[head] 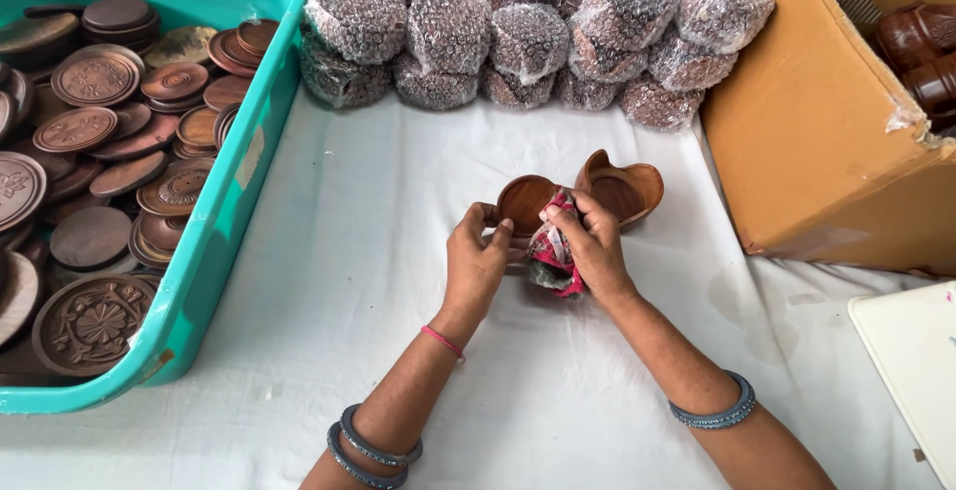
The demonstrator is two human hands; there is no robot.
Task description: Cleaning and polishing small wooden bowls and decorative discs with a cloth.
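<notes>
Right of the teal tub, left hand grips a round wooden lid. Right hand clenches a red cloth against it, wooden box just behind.

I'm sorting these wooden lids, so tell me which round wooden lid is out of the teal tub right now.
The plain round wooden lid held in the left hand beside the cloth in the right hand; all the others lie piled in the teal tub.

place: craft packing workshop | signs: teal tub of carved wooden lids, bubble-wrapped bundles, cardboard box
</notes>
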